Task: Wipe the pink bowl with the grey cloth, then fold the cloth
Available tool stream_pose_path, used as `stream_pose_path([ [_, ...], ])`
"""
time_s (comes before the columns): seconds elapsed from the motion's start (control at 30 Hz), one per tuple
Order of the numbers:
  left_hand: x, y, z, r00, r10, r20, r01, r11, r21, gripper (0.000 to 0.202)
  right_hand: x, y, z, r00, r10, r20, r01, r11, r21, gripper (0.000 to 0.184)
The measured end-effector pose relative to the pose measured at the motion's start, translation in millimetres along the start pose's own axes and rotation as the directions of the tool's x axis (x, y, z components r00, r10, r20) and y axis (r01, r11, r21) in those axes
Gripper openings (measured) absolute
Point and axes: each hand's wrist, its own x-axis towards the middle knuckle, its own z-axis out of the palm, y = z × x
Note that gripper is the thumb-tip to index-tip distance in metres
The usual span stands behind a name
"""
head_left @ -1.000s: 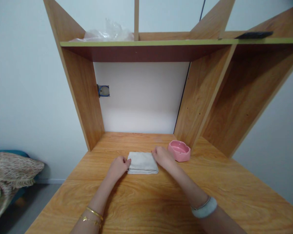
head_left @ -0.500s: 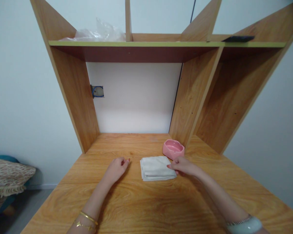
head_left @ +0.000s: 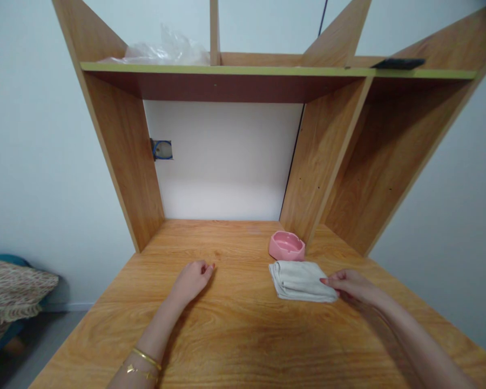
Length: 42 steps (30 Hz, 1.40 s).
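A folded white cloth [head_left: 299, 280] lies on the wooden desk [head_left: 235, 329], just in front of a pink ashtray [head_left: 287, 246]. My right hand [head_left: 350, 284] pinches the cloth's right edge with curled fingers. My left hand [head_left: 191, 280] rests on the desk left of centre, fingers loosely curled with nothing in them, a good hand's width away from the cloth. Gold bangles sit on my left wrist.
Wooden shelf uprights [head_left: 123, 156] rise at both sides of the desk's back. The upper shelf holds a clear plastic bag [head_left: 162, 51] and a dark flat object [head_left: 397, 63]. A patterned blanket [head_left: 12, 289] lies low at the left.
My right hand has slid the folded cloth rightward across the desk, from the centre to beside the pink ashtray. My left hand let go of the cloth and stayed in place.
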Motion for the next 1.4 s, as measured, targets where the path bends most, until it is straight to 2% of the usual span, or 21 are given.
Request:
stream_pose_path([
  [0.1,-2,1,1.1,1.0,0.014,-0.004,-0.014,1.0,0.009,0.035,1,7,1,0.994,0.02,0.105,-0.026,0.998,0.055,0.043],
  [0.2,-2,0,1.6,0.999,0.038,-0.019,-0.037,0.999,0.011,0.033,1,9,0,0.998,0.019,0.058,-0.02,1.0,0.009,0.041],
  [0.23,-2,0,1.7,0.998,0.05,-0.026,-0.05,0.999,0.01,0.031,0,7,0,1.0,0.02,0.01,-0.019,0.999,-0.033,0.038],
  [0.3,-1,-1,2.2,0.996,0.081,-0.044,-0.081,0.997,0.007,0.025,-4,-2,-2,0.987,0.021,-0.16,-0.045,0.988,-0.149,0.031],
  [0.4,1,-2,3.7,0.988,0.133,-0.077,-0.134,0.991,0.004,0.019,-13,-35,4,0.904,-0.085,-0.419,-0.044,0.956,-0.289,0.03],
  [0.47,1,-3,5.1,0.982,0.164,-0.089,-0.165,0.986,0.001,0.021,-21,-66,20,0.857,-0.283,-0.43,0.157,0.939,-0.306,0.027],
  [0.53,1,-4,6.7,0.978,0.189,-0.084,-0.19,0.982,-0.004,0.024,-29,-96,46,0.822,-0.472,-0.318,0.389,0.874,-0.29,0.025],
  [0.63,-1,-6,9.4,0.975,0.216,-0.057,-0.217,0.976,-0.002,0.029,-36,-124,94,0.801,-0.597,-0.045,0.567,0.78,-0.267,0.035],
  [0.73,-4,-8,11.8,0.971,0.238,-0.015,-0.238,0.971,0.016,0.036,-35,-128,131,0.796,-0.585,0.155,0.605,0.762,-0.232,0.058],
  [0.8,-6,-9,12.7,0.971,0.236,0.026,-0.237,0.97,0.048,0.041,-31,-125,143,0.794,-0.561,0.233,0.606,0.762,-0.229,0.072],
  [0.9,-9,-6,12.8,0.976,0.203,0.076,-0.21,0.972,0.102,0.048,-27,-119,147,0.798,-0.541,0.267,0.599,0.76,-0.251,0.078],
  [1.0,-11,0,12.5,0.979,0.167,0.121,-0.182,0.974,0.133,0.055,-29,-116,142,0.818,-0.503,0.28,0.571,0.769,-0.288,0.078],
  [1.2,-15,4,12.4,0.964,0.1,0.245,-0.149,0.97,0.19,0.062,-36,-115,137,0.827,-0.447,0.34,0.546,0.782,-0.3,0.074],
  [1.4,-14,4,12.3,0.963,0.094,0.252,-0.151,0.964,0.218,0.063,-38,-119,135,0.835,-0.427,0.347,0.533,0.784,-0.317,0.073],
])
